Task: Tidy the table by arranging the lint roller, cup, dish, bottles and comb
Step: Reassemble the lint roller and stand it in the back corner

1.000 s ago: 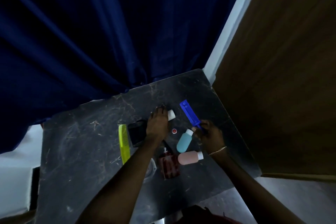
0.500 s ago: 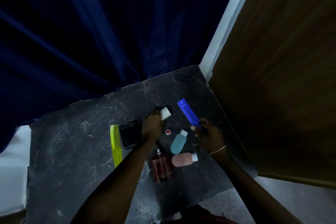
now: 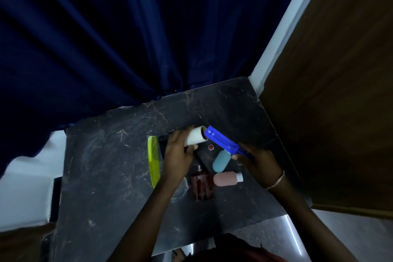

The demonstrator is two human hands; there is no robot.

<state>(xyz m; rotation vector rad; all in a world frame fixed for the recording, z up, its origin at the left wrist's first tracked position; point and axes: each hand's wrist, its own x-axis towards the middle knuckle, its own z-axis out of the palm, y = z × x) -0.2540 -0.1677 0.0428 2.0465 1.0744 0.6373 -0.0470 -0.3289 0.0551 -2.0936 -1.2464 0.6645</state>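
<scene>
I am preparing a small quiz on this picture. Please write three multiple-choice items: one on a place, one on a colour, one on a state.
1. Where does the comb lie?
A. left of the left hand
B. right of the pink bottle
C. on the floor

2. What colour is the handle in the right hand?
A. red
B. blue
C. yellow

3. How is the white roll now?
A. lying loose on the table
B. held in the left hand
C. under the teal bottle

Answers: 1 A, the comb is beside the left wrist; 2 B, the handle is bright blue; 3 B, fingers wrap the roll.
</scene>
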